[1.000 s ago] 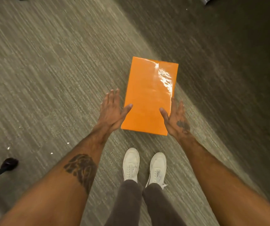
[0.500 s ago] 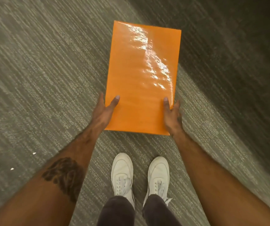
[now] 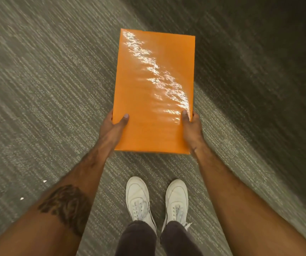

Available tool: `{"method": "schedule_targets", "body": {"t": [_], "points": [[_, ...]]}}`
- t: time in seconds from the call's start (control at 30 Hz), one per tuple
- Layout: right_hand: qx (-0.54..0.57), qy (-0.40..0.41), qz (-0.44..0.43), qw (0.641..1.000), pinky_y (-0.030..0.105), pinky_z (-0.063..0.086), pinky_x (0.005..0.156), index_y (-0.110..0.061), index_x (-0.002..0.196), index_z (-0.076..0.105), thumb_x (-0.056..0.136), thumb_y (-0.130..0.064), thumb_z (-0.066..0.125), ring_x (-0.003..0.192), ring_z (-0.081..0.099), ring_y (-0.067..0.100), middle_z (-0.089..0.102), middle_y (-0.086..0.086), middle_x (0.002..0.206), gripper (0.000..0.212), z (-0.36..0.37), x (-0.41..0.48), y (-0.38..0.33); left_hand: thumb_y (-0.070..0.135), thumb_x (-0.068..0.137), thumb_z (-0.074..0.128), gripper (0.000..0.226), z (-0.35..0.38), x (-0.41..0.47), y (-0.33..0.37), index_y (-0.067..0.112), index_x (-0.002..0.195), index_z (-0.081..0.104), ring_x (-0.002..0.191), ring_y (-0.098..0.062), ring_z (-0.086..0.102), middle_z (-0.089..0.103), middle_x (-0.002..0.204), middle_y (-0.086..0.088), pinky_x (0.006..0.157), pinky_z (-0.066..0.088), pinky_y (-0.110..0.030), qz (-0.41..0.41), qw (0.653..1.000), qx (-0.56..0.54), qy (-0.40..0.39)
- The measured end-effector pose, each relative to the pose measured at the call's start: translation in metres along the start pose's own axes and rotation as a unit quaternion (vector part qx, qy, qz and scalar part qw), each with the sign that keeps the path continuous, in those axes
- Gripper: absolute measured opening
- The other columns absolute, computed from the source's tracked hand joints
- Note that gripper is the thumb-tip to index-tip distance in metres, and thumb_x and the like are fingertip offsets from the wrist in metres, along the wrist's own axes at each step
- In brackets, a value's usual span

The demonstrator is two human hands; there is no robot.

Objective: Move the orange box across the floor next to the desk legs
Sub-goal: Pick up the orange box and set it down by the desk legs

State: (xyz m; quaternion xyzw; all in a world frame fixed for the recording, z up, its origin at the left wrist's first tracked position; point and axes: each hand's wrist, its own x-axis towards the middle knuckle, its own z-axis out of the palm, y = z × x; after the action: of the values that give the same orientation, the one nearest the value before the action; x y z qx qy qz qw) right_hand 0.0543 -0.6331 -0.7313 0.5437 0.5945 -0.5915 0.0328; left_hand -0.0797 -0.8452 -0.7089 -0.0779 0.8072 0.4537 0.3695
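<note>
Box: a flat orange box (image 3: 154, 91) with a glossy top face, held out in front of the person above the carpet (image 3: 37, 89); its long side runs away from the camera, the near short edge closest to the body.
Glare: a ragged streak of reflected light crosses the top face from the far left corner down to the near right side.
Left hand: the left hand (image 3: 112, 128) clasps the box's left edge near the near corner — thumb (image 3: 123, 119) lying flat on the orange top, the other fingers hidden beneath.
Right hand: the right hand (image 3: 191, 126) grips the opposite edge at about the same spot, thumb pressed on the top face beside the glare, remaining fingers out of sight under the box.
Arms: both bare forearms reach forward from the lower corners; a dark tattoo (image 3: 65, 206) marks the left forearm.
Feet: two white lace-up sneakers (image 3: 139, 198) stand side by side on the carpet just short of the box's near edge, below dark trouser cuffs (image 3: 139, 235).
Floor: grey-green ribbed carpet, with a darker band running diagonally across the upper right; a couple of small white specks (image 3: 22, 198) lie to the left.
Sharpness: the carpet is smeared by blur — the box and hands read clearly.
</note>
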Motion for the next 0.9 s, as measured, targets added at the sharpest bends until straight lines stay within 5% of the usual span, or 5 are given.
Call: {"method": "schedule_targets", "body": {"t": [0.13, 0.4, 0.57, 0.8, 0.9], "points": [[0.010, 0.004, -0.007, 1.000, 0.049, 0.054, 0.093, -0.036, 0.140, 0.042, 0.087, -0.068, 0.047, 0.107, 0.066, 0.019, 0.065, -0.006, 0.123, 0.062, -0.005, -0.010, -0.005, 0.060, 0.082, 0.065, 0.066, -0.003, -0.008, 0.008, 0.035, 0.140, 0.046, 0.111, -0.021, 0.063, 0.062, 0.129, 0.007, 0.094, 0.052, -0.051, 0.007, 1.000, -0.018, -0.006], [0.043, 0.058, -0.027, 0.997, 0.051, 0.052, 0.097, -0.028, 0.143, 0.041, 0.092, -0.063, 0.047, 0.109, 0.063, 0.021, 0.062, -0.002, 0.129, 0.063, -0.044, -0.054, -0.150, 0.045, 0.091, 0.063, 0.057, -0.040, -0.034, 0.171, 0.029, 0.142, 0.045, 0.110, -0.022, 0.062, 0.061, 0.128, 0.003, 0.088, 0.052, -0.041, 0.066, 0.996, -0.028, -0.054], [0.081, 0.088, -0.030, 0.992, 0.041, 0.048, 0.095, -0.020, 0.146, 0.038, 0.099, -0.049, 0.046, 0.113, 0.057, 0.022, 0.055, 0.001, 0.133, 0.056, -0.076, -0.070, -0.233, 0.041, 0.092, 0.063, 0.055, -0.046, -0.048, 0.273, 0.028, 0.142, 0.045, 0.109, -0.022, 0.060, 0.060, 0.126, 0.003, 0.093, 0.051, -0.043, 0.098, 0.992, -0.010, -0.081], [0.125, 0.116, -0.028, 0.985, 0.051, 0.050, 0.099, -0.024, 0.143, 0.042, 0.095, -0.058, 0.047, 0.114, 0.061, 0.024, 0.059, 0.003, 0.133, 0.059, -0.112, -0.050, -0.298, 0.042, 0.091, 0.065, 0.054, -0.024, -0.027, 0.366, 0.026, 0.140, 0.048, 0.109, -0.025, 0.063, 0.062, 0.122, 0.002, 0.091, 0.052, -0.047, 0.113, 0.988, 0.020, -0.106], [0.136, 0.126, -0.018, 0.982, 0.052, 0.050, 0.098, -0.024, 0.143, 0.042, 0.097, -0.056, 0.047, 0.113, 0.061, 0.024, 0.059, 0.001, 0.131, 0.056, -0.124, -0.035, -0.315, 0.040, 0.092, 0.064, 0.046, -0.008, -0.010, 0.394, 0.029, 0.135, 0.051, 0.099, -0.018, 0.063, 0.063, 0.116, 0.005, 0.080, 0.051, -0.037, 0.120, 0.985, 0.034, -0.119]]}}
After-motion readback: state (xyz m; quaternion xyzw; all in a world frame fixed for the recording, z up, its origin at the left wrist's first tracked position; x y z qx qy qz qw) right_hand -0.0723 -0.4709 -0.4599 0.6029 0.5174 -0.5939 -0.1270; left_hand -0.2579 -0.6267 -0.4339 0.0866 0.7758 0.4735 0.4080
